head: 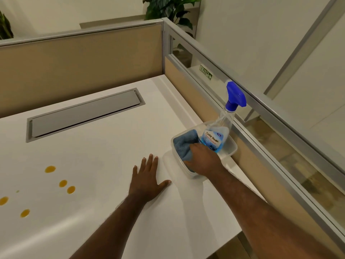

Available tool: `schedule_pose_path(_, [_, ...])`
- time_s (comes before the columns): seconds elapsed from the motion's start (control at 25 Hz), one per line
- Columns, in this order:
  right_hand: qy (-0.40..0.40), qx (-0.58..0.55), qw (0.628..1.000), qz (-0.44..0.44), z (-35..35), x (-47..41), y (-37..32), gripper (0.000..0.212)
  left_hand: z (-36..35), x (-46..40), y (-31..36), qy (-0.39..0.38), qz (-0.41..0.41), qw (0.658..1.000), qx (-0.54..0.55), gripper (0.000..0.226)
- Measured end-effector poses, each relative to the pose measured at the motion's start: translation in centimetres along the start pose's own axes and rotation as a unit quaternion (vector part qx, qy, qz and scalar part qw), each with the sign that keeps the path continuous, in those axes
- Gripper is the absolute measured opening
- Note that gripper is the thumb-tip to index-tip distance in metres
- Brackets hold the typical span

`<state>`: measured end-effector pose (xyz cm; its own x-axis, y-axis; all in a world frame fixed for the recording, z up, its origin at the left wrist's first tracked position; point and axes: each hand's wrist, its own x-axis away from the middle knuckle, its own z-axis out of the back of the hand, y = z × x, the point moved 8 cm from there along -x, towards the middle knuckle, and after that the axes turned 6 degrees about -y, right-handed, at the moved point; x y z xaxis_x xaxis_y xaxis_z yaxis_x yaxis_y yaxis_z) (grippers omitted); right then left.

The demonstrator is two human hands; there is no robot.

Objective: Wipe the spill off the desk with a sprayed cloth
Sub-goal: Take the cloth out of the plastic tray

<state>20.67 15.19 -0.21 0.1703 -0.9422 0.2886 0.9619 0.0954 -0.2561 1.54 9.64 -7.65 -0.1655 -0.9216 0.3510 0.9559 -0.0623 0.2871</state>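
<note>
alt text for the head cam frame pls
The right hand reaches onto a blue cloth in a clear tub beside a spray bottle. The left hand lies flat on the white desk; orange spill drops sit far left.

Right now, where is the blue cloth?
The blue cloth lies in the clear plastic tub at the desk's right edge, beside the spray bottle, with the right hand resting on it.
</note>
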Motion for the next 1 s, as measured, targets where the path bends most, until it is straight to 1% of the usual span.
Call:
schedule_pose_path(0.08, [-0.054,0.012,0.998,-0.007,-0.9,-0.8,-0.3,0.048,-0.5,0.1,-0.1,-0.004,0.004,1.0,-0.006,0.102])
schedule_pose_path(0.16, [-0.116,0.062,0.991,-0.021,-1.9,-1.4,-0.4,0.053,-0.6,0.1,-0.2,-0.001,0.005,1.0,-0.009,0.102])
schedule_pose_path(0.2, [-0.117,0.067,0.99,-0.034,-1.9,-1.5,-0.2,0.053,-0.6,0.1,-0.2,0.001,0.004,1.0,-0.009,0.102])
schedule_pose_path(0.32, [-0.046,0.066,0.995,-0.054,-0.9,-1.7,-0.7,0.038,-0.6,0.2,-0.2,0.008,0.001,1.0,-0.008,0.101])
schedule_pose_path(0.4, [-0.027,0.099,0.993,-0.053,-0.6,-1.7,-1.4,0.033,-0.6,0.3,-0.2,0.011,0.0,1.0,-0.003,0.101])
schedule_pose_path(0.48, [-0.018,0.108,0.992,-0.058,-0.6,-1.9,-1.8,0.03,-0.6,0.3,-0.2,0.012,0.0,1.0,0.005,0.101])
schedule_pose_path(0.56, [-0.014,0.076,0.995,-0.068,-0.6,-2.2,-1.7,0.03,-0.6,0.3,-0.3,0.012,0.0,1.0,0.009,0.101])
schedule_pose_path(0.68, [0.0,0.023,0.992,-0.123,0.5,-1.2,-0.4,0.029,-0.5,0.3,-0.2,0.007,0.0,1.0,0.008,0.101])
schedule_pose_path(0.72, [0.016,-0.003,0.992,-0.124,1.0,-0.7,0.0,0.023,-0.5,0.4,-0.2,0.006,0.001,1.0,0.007,0.101])
schedule_pose_path(0.8, [0.071,-0.068,0.991,-0.086,2.7,0.3,0.5,0.009,-0.5,0.4,-0.1,0.003,0.001,1.0,0.006,0.101])
schedule_pose_path(0.88, [0.119,-0.093,0.986,-0.071,5.0,1.6,0.9,0.01,-0.4,0.4,-0.1,-0.009,0.004,1.0,0.005,0.1])
schedule_pose_path(0.92, [0.134,-0.087,0.985,-0.065,6.1,2.2,0.9,0.012,-0.3,0.3,-0.1,-0.018,0.006,1.0,0.007,0.098])
schedule_pose_path(1.0, [0.163,-0.065,0.983,-0.047,8.4,3.3,0.2,0.023,0.4,0.4,0.0,-0.014,0.0,1.0,0.022,0.09])
